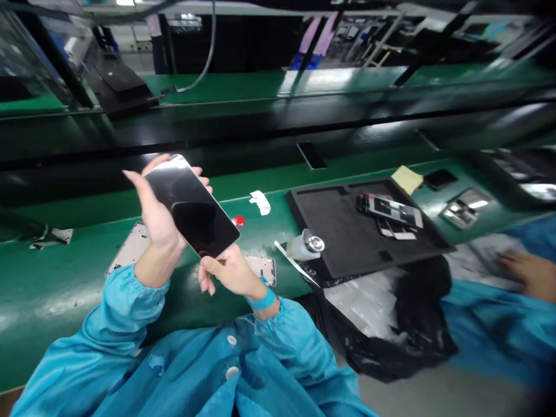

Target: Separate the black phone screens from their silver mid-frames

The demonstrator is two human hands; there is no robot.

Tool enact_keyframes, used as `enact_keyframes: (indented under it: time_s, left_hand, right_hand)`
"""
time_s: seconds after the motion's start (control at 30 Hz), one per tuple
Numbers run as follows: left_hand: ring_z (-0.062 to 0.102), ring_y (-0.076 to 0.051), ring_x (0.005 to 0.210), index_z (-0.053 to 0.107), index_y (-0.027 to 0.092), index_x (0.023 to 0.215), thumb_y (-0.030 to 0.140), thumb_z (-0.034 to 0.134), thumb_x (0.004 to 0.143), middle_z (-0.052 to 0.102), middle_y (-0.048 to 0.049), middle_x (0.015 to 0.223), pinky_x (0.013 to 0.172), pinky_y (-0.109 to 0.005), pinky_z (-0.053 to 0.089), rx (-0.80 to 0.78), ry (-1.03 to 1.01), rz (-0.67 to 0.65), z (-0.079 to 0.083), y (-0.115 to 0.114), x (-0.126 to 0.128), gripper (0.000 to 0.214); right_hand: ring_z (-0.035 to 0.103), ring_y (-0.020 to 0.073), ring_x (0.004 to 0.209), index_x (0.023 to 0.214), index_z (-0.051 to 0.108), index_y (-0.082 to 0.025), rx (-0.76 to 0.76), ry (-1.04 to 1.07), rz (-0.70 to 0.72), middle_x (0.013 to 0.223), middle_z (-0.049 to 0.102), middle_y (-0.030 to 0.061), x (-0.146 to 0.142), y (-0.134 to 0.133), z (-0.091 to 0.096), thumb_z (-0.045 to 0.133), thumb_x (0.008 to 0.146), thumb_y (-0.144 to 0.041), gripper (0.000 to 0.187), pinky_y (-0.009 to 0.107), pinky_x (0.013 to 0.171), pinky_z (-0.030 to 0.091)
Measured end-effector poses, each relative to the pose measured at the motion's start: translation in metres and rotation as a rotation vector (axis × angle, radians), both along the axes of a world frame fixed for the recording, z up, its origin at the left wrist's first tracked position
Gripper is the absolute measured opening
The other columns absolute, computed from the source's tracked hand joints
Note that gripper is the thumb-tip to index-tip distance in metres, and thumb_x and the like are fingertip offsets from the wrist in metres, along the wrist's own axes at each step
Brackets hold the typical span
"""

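"The left hand (160, 223) cradles the phone (195, 202), fingers curled past its far edge, thumb lifted clear?"

"Yes, and the right hand (234, 271) pinches its lower end. It's held above the green surface (78, 260)."

"Why two hands?"

"Probably to keep it steady, with the dark screen tilted towards the wearer and mostly uncovered."

"And those pale panels, left (130, 249) and right (260, 267)?"

"Lying on the surface, presumably for easy reach."
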State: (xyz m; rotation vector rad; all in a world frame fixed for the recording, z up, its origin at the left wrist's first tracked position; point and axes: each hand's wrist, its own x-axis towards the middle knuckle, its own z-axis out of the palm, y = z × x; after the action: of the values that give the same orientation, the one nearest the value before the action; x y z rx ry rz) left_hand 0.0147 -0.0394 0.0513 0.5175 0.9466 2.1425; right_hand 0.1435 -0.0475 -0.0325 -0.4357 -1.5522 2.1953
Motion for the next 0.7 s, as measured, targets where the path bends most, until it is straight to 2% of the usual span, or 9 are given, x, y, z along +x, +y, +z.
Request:
enact_keyframes:
  time_s: [0.07, 0.17, 0.27, 0.33, 0.4, 0.47, 0.53, 0.6, 0.7]
  left_hand:
    - [0.076, -0.019, 0.065, 0.058, 0.026, 0.111, 0.071, 0.01, 0.112, 0.076, -0.0034, 0.077, 0.064, -0.031, 0.063, 0.012, 0.01, 0.005, 0.003, 0.007, 0.003, 0.065]
    - [0.074, -0.02, 0.059, 0.056, 0.023, 0.111, 0.073, -0.003, 0.108, 0.075, -0.0038, 0.071, 0.058, -0.03, 0.061, -0.003, -0.007, 0.001, 0.005, 0.024, 0.003, 0.077]
    - [0.073, -0.022, 0.055, 0.055, 0.022, 0.108, 0.073, -0.007, 0.106, 0.075, -0.0056, 0.069, 0.054, -0.032, 0.061, -0.123, -0.033, -0.021, -0.007, 0.057, -0.008, 0.081]
    - [0.075, -0.023, 0.06, 0.058, 0.02, 0.108, 0.073, -0.005, 0.107, 0.076, -0.0078, 0.072, 0.057, -0.035, 0.063, -0.213, -0.03, -0.015, -0.022, 0.088, -0.023, 0.083]
    - [0.076, -0.024, 0.069, 0.062, 0.014, 0.111, 0.073, 0.001, 0.109, 0.076, -0.0098, 0.078, 0.062, -0.038, 0.065, -0.332, -0.039, 0.035, -0.043, 0.123, -0.041, 0.085]
    - [0.075, -0.026, 0.077, 0.064, 0.005, 0.114, 0.067, 0.008, 0.113, 0.074, -0.013, 0.084, 0.066, -0.043, 0.067, -0.522, -0.022, 0.064, -0.065, 0.154, -0.06, 0.084]
    - [0.075, -0.026, 0.083, 0.06, 0.005, 0.125, 0.048, 0.023, 0.118, 0.074, -0.0115, 0.095, 0.07, -0.049, 0.068, -0.622, 0.041, 0.125, -0.086, 0.179, -0.075, 0.058]
    - [0.075, -0.024, 0.092, 0.06, 0.01, 0.133, 0.04, 0.039, 0.117, 0.074, -0.0113, 0.11, 0.079, -0.049, 0.067, -0.66, 0.092, 0.155, -0.102, 0.198, -0.086, 0.04]
    - [0.072, -0.025, 0.111, 0.065, 0.016, 0.138, 0.044, 0.065, 0.108, 0.069, -0.0132, 0.133, 0.094, -0.047, 0.064, -0.671, 0.2, 0.149, -0.116, 0.224, -0.097, 0.041]
  right_hand:
    - [0.056, 0.0113, 0.039, 0.058, 0.063, -0.019, -0.023, -0.017, 0.009, 0.051, 0.064, 0.0012, -0.004, 0.003, 0.004, 0.081, 0.076, -0.082, 0.068, 0.024, 0.038, 0.046]
    - [0.051, 0.0087, 0.037, 0.058, 0.059, -0.02, -0.03, -0.083, -0.096, 0.048, 0.058, -0.003, -0.007, 0.008, 0.007, 0.084, 0.08, -0.075, 0.065, 0.021, 0.036, 0.042]
    - [0.062, 0.0101, 0.049, 0.077, 0.067, -0.017, -0.022, -0.068, -0.066, 0.066, 0.071, 0.001, 0.016, 0.015, 0.008, 0.077, 0.083, -0.081, 0.065, 0.021, 0.045, 0.048]
    - [0.072, 0.0133, 0.064, 0.099, 0.07, -0.017, 0.045, -0.046, -0.01, 0.088, 0.079, 0.0061, 0.058, 0.026, 0.009, 0.073, 0.087, -0.083, 0.066, 0.024, 0.057, 0.057]
    - [0.078, 0.0178, 0.077, 0.117, 0.068, -0.018, 0.206, -0.119, -0.11, 0.101, 0.081, 0.0093, 0.121, 0.044, 0.011, 0.07, 0.094, -0.077, 0.063, 0.031, 0.072, 0.063]
    - [0.08, 0.0229, 0.092, 0.123, 0.068, -0.019, 0.491, -0.374, -0.473, 0.106, 0.081, 0.0113, 0.196, 0.076, 0.011, 0.066, 0.103, -0.065, 0.05, 0.039, 0.086, 0.065]
    - [0.077, 0.0303, 0.114, 0.137, 0.063, -0.019, 0.781, -0.769, -0.791, 0.123, 0.078, 0.0169, 0.268, 0.122, 0.007, 0.069, 0.102, -0.053, 0.049, 0.048, 0.099, 0.063]
    - [0.063, 0.0369, 0.141, 0.156, 0.051, -0.017, 0.968, -1.207, -0.796, 0.152, 0.063, 0.023, 0.324, 0.174, -0.001, 0.077, 0.094, -0.046, 0.073, 0.055, 0.117, 0.055]
    - [0.041, 0.0467, 0.16, 0.166, 0.042, -0.019, 0.969, -1.39, -0.713, 0.168, 0.048, 0.0238, 0.372, 0.242, -0.016, 0.091, 0.077, -0.042, 0.105, 0.066, 0.125, 0.044]
